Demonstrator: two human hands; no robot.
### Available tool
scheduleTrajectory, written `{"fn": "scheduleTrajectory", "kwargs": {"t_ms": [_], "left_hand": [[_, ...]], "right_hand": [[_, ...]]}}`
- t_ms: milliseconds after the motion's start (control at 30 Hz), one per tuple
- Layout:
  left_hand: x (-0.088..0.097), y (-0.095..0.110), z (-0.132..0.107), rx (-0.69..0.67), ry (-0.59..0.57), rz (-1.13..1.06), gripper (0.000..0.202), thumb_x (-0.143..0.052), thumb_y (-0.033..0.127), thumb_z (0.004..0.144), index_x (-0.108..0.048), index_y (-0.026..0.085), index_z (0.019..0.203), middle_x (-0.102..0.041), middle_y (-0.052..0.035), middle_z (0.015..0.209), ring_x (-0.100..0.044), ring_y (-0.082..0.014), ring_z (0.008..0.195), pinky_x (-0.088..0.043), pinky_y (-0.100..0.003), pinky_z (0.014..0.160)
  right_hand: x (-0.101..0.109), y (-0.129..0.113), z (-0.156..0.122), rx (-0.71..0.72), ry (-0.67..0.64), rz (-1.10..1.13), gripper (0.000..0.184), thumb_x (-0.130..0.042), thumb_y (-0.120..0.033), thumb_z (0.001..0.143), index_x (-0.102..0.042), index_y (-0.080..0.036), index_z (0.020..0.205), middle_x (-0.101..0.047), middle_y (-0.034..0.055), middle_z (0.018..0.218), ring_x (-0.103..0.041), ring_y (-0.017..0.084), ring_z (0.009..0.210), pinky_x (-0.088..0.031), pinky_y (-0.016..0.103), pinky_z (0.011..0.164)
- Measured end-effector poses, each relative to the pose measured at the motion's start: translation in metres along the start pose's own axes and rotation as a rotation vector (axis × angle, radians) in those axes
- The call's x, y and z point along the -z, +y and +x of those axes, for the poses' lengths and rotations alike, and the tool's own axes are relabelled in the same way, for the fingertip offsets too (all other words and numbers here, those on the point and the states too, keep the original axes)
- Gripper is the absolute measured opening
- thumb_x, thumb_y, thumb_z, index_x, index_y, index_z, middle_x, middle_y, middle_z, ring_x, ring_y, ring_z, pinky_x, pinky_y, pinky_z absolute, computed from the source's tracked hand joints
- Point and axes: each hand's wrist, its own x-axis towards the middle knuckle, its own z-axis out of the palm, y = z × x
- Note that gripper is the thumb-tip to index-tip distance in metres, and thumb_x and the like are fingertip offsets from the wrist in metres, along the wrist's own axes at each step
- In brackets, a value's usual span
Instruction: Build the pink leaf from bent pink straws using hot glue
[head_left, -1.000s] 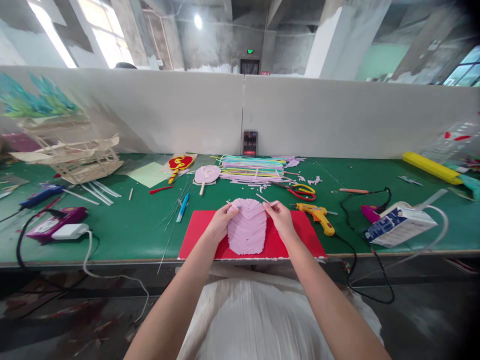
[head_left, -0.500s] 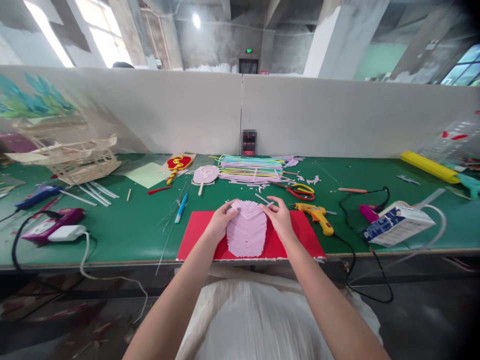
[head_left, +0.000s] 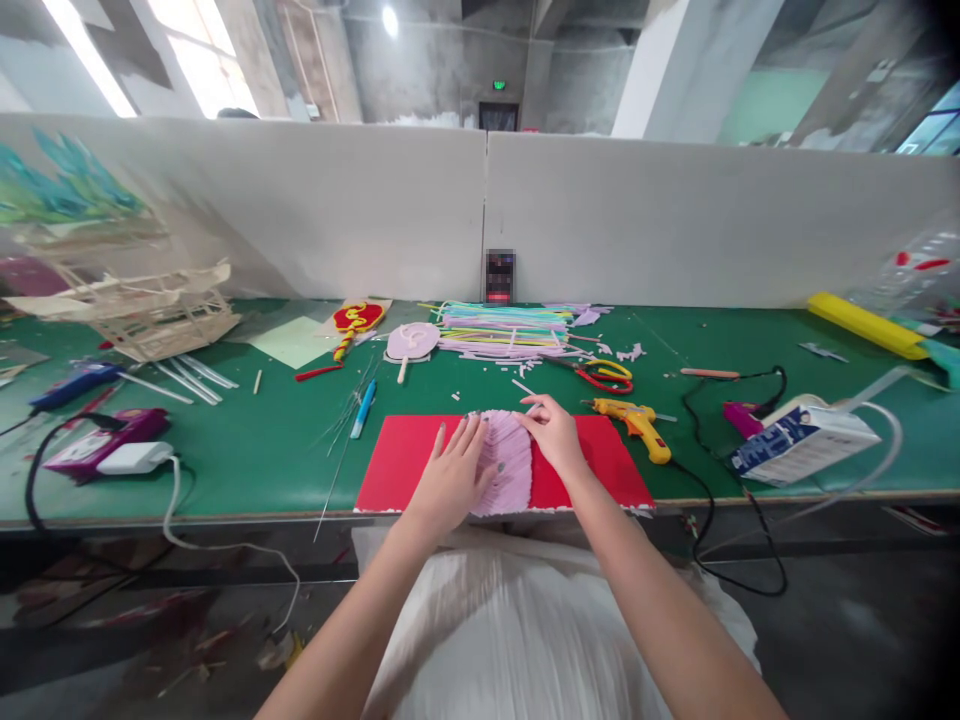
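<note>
A pale purple ribbed piece built from rows of thin strips (head_left: 511,470) lies on a red board (head_left: 397,460) at the table's front edge. Across its left side my left hand (head_left: 454,470) rests flat, fingers spread, covering part of the rows. My right hand (head_left: 551,430) is at the piece's upper right edge, thumb and fingers pinched on a thin purple strip (head_left: 523,387) whose end sticks out up and to the left. Beyond the board lie a pile of coloured strips (head_left: 502,330) and a round purple fan shape on a stick (head_left: 412,343).
Right of the board are a yellow glue gun (head_left: 637,425) with its cable and scissors (head_left: 606,376). A blue pen-like tool (head_left: 364,408) and thin wires lie to the left. A purple power strip (head_left: 112,445), a wooden model (head_left: 150,310) and a carton (head_left: 806,443) stand farther out.
My left hand has moved from gripping the piece's upper left edge to lying flat across it. My right hand stays near the upper right edge with the strip.
</note>
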Motion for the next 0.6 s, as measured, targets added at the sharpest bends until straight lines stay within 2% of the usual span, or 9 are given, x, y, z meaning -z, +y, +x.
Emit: {"fn": "scheduleTrajectory", "kwargs": {"t_ms": [67, 167, 267, 333, 400, 467, 600], "left_hand": [[0.000, -0.002, -0.004, -0.016, -0.071, 0.070, 0.057, -0.046, 0.035, 0.088, -0.033, 0.020, 0.142, -0.030, -0.0113, 0.149, -0.023, -0.0260, 0.139, -0.005, -0.049, 0.113], [0.002, -0.004, -0.006, -0.018, -0.118, 0.096, 0.057, -0.041, 0.040, 0.091, -0.031, 0.020, 0.143, -0.030, -0.0106, 0.149, -0.022, -0.0253, 0.139, -0.006, -0.049, 0.113], [0.004, -0.004, -0.006, -0.020, -0.112, 0.077, 0.056, -0.038, 0.041, 0.092, -0.030, 0.021, 0.143, -0.029, -0.0098, 0.149, -0.020, -0.0240, 0.140, -0.007, -0.048, 0.114], [0.004, -0.004, -0.006, -0.022, -0.104, 0.058, 0.054, -0.036, 0.040, 0.093, -0.030, 0.021, 0.143, -0.029, -0.0094, 0.150, -0.021, -0.0227, 0.140, -0.008, -0.046, 0.114], [0.004, -0.005, -0.006, -0.017, -0.096, 0.037, 0.052, -0.034, 0.037, 0.093, -0.031, 0.021, 0.143, -0.028, -0.0091, 0.150, -0.021, -0.0212, 0.140, -0.011, -0.044, 0.114], [0.004, -0.007, -0.007, -0.006, -0.088, 0.032, 0.051, -0.032, 0.035, 0.094, -0.031, 0.021, 0.143, -0.028, -0.0091, 0.150, -0.021, -0.0203, 0.140, -0.015, -0.043, 0.114], [0.006, -0.013, -0.011, 0.002, -0.084, 0.151, 0.050, -0.032, 0.037, 0.094, -0.033, 0.021, 0.142, -0.029, -0.0073, 0.150, -0.022, -0.0218, 0.139, -0.017, -0.045, 0.113]], "right_hand": [[-0.001, 0.000, -0.001, 0.020, 0.015, -0.049, 0.036, -0.061, -0.051, 0.075, -0.061, -0.021, 0.094, -0.061, 0.0001, 0.062, -0.058, 0.018, 0.060, -0.044, 0.030, 0.063], [-0.003, -0.002, -0.003, 0.089, 0.073, -0.193, 0.037, -0.057, -0.050, 0.080, -0.062, -0.022, 0.103, -0.063, 0.0028, 0.069, -0.059, 0.019, 0.065, -0.046, 0.033, 0.067], [-0.001, -0.007, -0.005, 0.175, 0.168, -0.441, 0.040, -0.049, -0.048, 0.086, -0.062, -0.020, 0.111, -0.065, 0.0110, 0.092, -0.059, 0.025, 0.084, -0.047, 0.040, 0.079], [0.002, -0.012, -0.008, 0.244, 0.186, -0.564, 0.041, -0.043, -0.044, 0.090, -0.062, -0.018, 0.115, -0.061, 0.0156, 0.109, -0.056, 0.029, 0.101, -0.044, 0.044, 0.088], [0.005, -0.017, -0.014, 0.324, 0.104, -0.608, 0.040, -0.039, -0.039, 0.092, -0.059, -0.019, 0.121, -0.056, 0.0151, 0.122, -0.051, 0.029, 0.113, -0.042, 0.045, 0.096], [0.009, -0.021, -0.024, 0.394, -0.039, -0.619, 0.040, -0.036, -0.035, 0.094, -0.053, -0.023, 0.128, -0.052, 0.0112, 0.132, -0.047, 0.026, 0.121, -0.041, 0.044, 0.101], [0.017, -0.025, -0.044, 0.481, -0.305, -0.669, 0.043, -0.033, -0.032, 0.096, -0.042, -0.025, 0.137, -0.040, 0.0065, 0.145, -0.035, 0.023, 0.133, -0.036, 0.044, 0.107]]}}
